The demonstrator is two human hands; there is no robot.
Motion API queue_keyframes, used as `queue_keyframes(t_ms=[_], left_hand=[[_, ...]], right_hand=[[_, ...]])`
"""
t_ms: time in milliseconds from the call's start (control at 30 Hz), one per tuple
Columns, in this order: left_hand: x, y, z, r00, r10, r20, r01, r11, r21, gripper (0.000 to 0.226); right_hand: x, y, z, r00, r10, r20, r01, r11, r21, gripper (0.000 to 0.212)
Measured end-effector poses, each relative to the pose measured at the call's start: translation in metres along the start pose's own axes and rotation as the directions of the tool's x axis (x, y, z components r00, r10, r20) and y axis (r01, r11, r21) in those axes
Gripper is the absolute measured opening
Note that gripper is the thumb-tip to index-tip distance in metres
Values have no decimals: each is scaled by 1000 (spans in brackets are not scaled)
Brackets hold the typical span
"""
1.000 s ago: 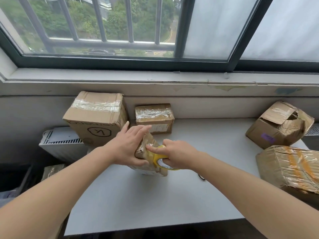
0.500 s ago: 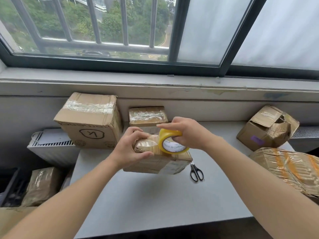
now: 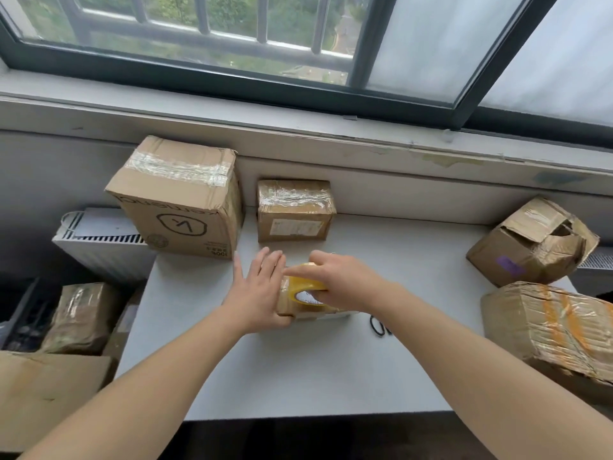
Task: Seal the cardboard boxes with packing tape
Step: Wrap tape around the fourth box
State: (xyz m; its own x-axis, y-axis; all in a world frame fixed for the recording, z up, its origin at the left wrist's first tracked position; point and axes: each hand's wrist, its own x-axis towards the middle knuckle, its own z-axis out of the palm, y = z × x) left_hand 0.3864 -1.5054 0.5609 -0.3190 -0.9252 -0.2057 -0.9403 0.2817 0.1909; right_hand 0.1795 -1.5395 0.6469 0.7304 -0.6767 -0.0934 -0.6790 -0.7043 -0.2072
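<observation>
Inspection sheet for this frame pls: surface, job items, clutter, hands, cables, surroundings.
Surface: white tabletop, below a window sill.
Job's things: small brown cardboard box mid-table under both hands; yellow roll of packing tape on top of it; large taped cardboard box with printed logo and smaller taped cardboard box at the back.
Clutter: black-handled scissors, partly hidden by the right forearm; crumpled half-open cardboard box and tape-wrapped box with orange stripes at right.
Hands: left hand flat, fingers straight, on the small box; right hand grips the roll.
Cables: nothing seen.
Surroundings: barred window; white radiator; wrapped parcel on the floor at left.
</observation>
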Motion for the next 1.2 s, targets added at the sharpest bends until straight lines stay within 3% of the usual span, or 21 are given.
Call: queue_keyframes(t_ms=[133, 500, 667, 867, 1200], left_hand=[[10, 23, 3, 999, -9, 36, 8, 999, 50, 132], [15, 9, 7, 996, 33, -87, -28, 998, 56, 138], [21, -16, 18, 968, 158, -195, -132, 981, 139, 127], [14, -43, 8, 971, 168, -171, -127, 965, 229, 120], [-10, -81, -2, 989, 106, -103, -72, 955, 287, 121]], right_hand=[[2, -1, 0, 999, -22, 50, 24, 999, -26, 54], [-45, 68, -42, 969, 40, 243, 26, 965, -261, 69], [-82, 105, -37, 983, -10, 183, 51, 975, -216, 70], [-67, 106, -13, 985, -124, 122, 142, 978, -156, 66], [-52, 117, -17, 964, 32, 265, 37, 967, -251, 66]])
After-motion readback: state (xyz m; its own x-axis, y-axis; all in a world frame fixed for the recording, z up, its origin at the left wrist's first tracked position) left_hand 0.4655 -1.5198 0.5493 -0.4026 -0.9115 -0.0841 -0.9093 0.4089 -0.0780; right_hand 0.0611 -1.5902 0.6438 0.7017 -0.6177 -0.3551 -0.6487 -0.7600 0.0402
